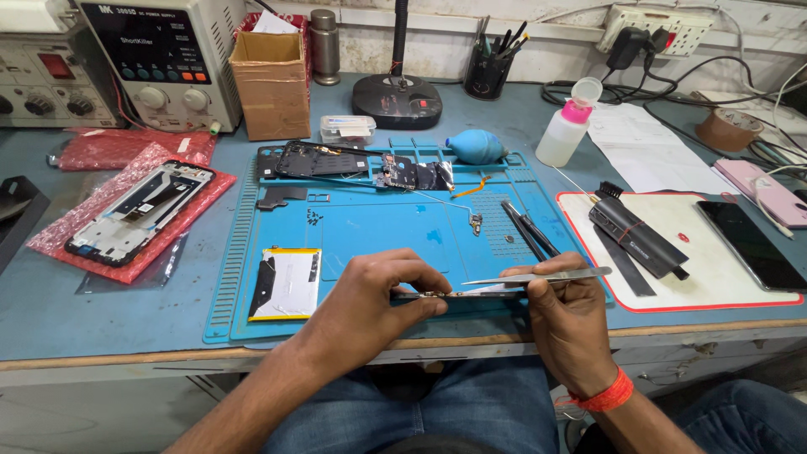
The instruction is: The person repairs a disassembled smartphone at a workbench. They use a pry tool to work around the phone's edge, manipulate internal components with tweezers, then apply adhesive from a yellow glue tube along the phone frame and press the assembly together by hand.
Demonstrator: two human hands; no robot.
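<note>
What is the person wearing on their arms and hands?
Nothing covers the left hand or the right hand: no gloves, no rings that show, and both forearms have no sleeves. The right wrist wears a bright orange-red band. Blue jeans cover the lap below.

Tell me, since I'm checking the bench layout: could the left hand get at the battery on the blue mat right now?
Probably not at once: the left hand is pinching the thin phone part. The battery lies just beside it on the blue mat, with nothing between.

Both forearms are bare, without sleeves. An orange-red band (607,395) circles the right wrist, and blue denim jeans (471,408) cover the legs.
</note>
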